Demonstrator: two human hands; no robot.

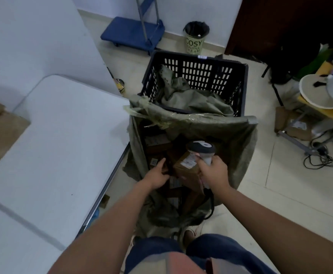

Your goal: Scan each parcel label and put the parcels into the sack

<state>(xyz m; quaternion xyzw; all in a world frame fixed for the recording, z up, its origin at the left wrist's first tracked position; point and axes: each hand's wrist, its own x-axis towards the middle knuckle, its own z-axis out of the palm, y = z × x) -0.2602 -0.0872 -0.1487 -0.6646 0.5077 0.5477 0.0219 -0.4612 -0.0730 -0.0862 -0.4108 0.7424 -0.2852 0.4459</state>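
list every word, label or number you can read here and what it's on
"COSY" on the round waste bin by the far wall; the smaller lines beneath are too blurred to read for sure.
White label on the brown parcel in the sack: print too small to read.
Labels on the other parcels lower in the sack: too dark and blurred.
Small tag on the black crate rim: unreadable.

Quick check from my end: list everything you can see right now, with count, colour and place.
Woven sack: one, olive green, open on floor, centre.
Cardboard parcels: several, brown, inside sack.
Handheld barcode scanner: one, grey-white, over parcels.
Plastic crate: one, black, behind sack.
Folding table: one, white, left.
Platform trolley: one, blue, by far wall.
Waste bin: one, pale green, by far wall.
Hands: left reaches into the sack; right grips scanner.
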